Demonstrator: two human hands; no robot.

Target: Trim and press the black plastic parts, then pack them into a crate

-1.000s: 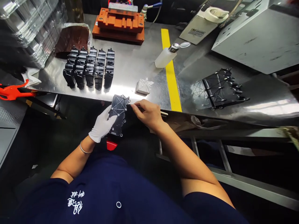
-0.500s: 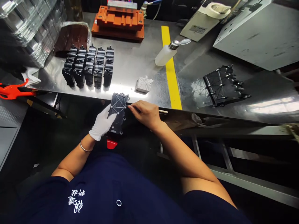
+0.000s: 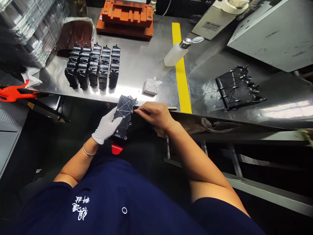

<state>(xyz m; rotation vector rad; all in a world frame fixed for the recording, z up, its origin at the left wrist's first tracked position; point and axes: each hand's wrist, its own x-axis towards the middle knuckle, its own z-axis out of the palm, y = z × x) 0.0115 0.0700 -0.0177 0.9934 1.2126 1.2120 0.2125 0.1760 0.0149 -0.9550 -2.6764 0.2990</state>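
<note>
My gloved left hand [image 3: 105, 126] is closed around the lower left side of a black ribbed plastic housing [image 3: 124, 112], its thumb lying on the face. The housing is held up in front of the bench edge, its cross-ribbed side toward me. In my bare right hand [image 3: 154, 113] a thin wooden stick [image 3: 172, 108] is pinched, and its pale rear end sticks out past the knuckles. The fingertips are close to the housing's right edge; the stick's front tip is too small to make out. Just beyond, on the bench, sits a folded white cloth bundle [image 3: 152, 86].
Several black housings [image 3: 93, 67] stand in a row on the metal bench [image 3: 137, 58]. Behind them is an orange fixture [image 3: 124, 19]. A white bottle [image 3: 174, 54] with its cap flipped up stands by yellow tape [image 3: 184, 88]. More black parts [image 3: 236, 86] lie at right.
The view has shifted slightly, so the bench items sit a little higher in the picture. Both hands keep their grips, and the right hand has turned only slightly beside the housing.
</note>
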